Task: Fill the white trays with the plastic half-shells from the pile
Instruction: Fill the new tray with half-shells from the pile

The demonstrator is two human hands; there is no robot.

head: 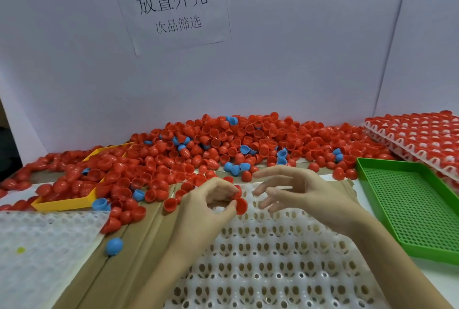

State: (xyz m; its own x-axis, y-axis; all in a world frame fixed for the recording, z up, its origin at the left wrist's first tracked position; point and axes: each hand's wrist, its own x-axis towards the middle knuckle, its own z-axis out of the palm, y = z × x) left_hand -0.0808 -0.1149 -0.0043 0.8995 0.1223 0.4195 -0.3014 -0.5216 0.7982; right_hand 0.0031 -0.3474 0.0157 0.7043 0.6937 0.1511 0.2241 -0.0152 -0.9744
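We're right over the white moulded plastic tray (273, 259) with its rows of empty round pockets, and our left hand (211, 199) is curled around a couple of red plastic half-shells (241, 205), thumb and fingertips pinching the lower one just above the tray's far edge. Our right hand (305, 192) hovers beside it, fingers spread and relaxed, gripping nothing.

The supply is plentiful: the big pile of red and blue plastic half-shells (223, 144) sprawls across the back of the table, spilling into a yellow plastic tray (62, 203) on the left. One blue half-shell (114, 246) sits alone on the brown cardboard (139, 246) near us. Off to the right, a green perforated plastic tray (409, 199), and behind it a stack of white trays already filled with red shells (417, 132).

As we see it, the pockets are all still open, so this tray is barely begun. To do it well, we'd say turn the shell so it matches those in the filled stack, seat it squarely in a far-row pocket, and work row by row. The free right hand could feed shells across. Careful with that double handful; one could slip out.

On the back wall, a white paper sign (171, 8) reads "放置外壳" in large characters, with "次品筛选" beneath.
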